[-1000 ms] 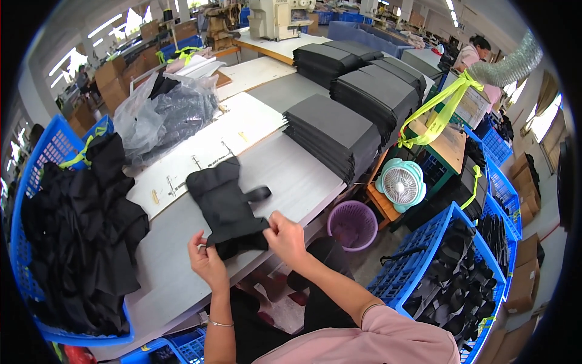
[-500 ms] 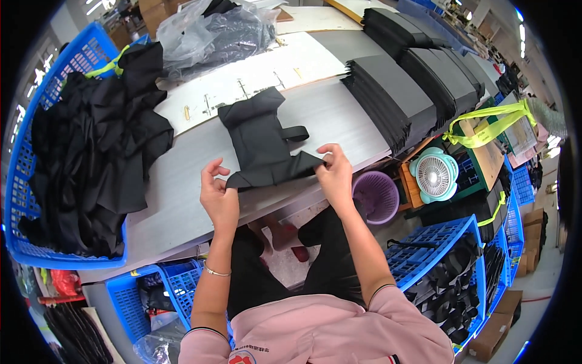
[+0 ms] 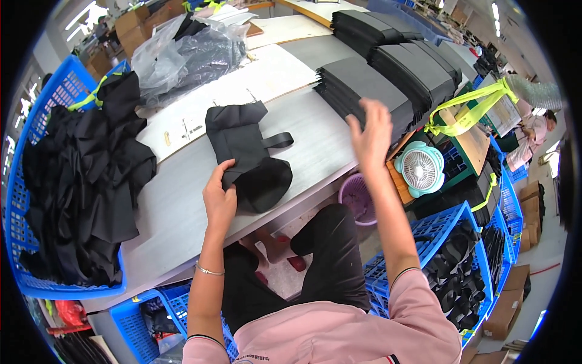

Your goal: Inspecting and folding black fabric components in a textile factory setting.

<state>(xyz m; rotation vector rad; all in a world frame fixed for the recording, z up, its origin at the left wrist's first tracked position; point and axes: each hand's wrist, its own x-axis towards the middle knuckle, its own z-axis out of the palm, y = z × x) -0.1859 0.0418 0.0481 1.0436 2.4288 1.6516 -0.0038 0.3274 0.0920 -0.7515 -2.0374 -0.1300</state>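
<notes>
A black fabric bag-like piece with a short strap lies on the grey worktable. My left hand pinches its near edge, where the rounded lower end hangs over the table's front. My right hand is lifted in the air, fingers spread and holding nothing, just in front of the nearest stack of flat black sheets.
A blue basket heaped with black garments sits at the left. A clear plastic bag of dark items lies at the back. More black stacks, a small teal fan, a purple bin and blue crates stand on the right.
My right hand has let go of the fabric piece and risen toward the black stacks on the right. My left hand still holds the piece's near edge.
</notes>
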